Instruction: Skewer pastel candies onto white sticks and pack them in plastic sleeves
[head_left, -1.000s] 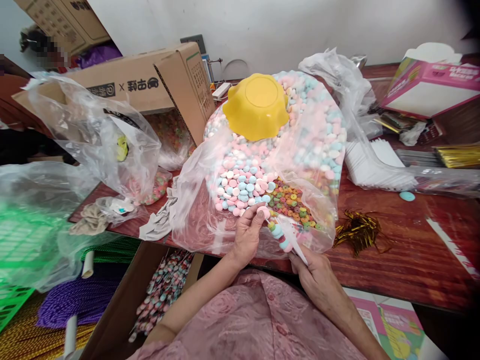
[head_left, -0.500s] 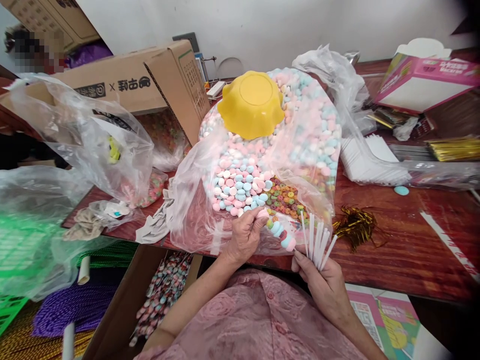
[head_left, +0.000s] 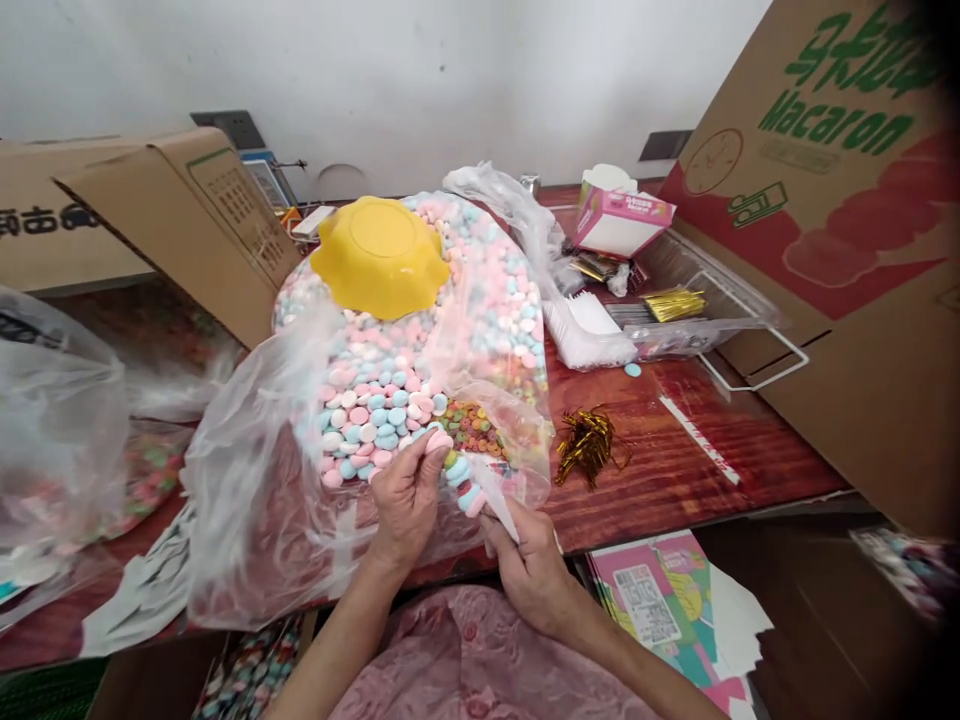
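Observation:
A big clear bag (head_left: 255,480) of pink, blue and white round candies lies open before me, with a patch of coloured ring candies (head_left: 469,428) near its mouth. An upturned yellow bowl (head_left: 379,255) rests on the heap. My left hand (head_left: 405,495) pinches a pink candy (head_left: 439,441) at the end of a stick. My right hand (head_left: 529,565) is closed on that white stick (head_left: 501,508), which carries a short row of candies (head_left: 463,485).
Gold twist ties (head_left: 589,445) lie on the red wooden table (head_left: 675,470). White sticks in plastic (head_left: 589,335), a pink box (head_left: 622,220), and a tray sit behind. Cardboard boxes stand at left (head_left: 187,220) and right (head_left: 840,220). More bags lie at left (head_left: 60,420).
My view has swung right, bringing the large Macaron box in. The fan of spare sticks seen in my right hand half a second ago no longer shows; both hands still hold the candy stick.

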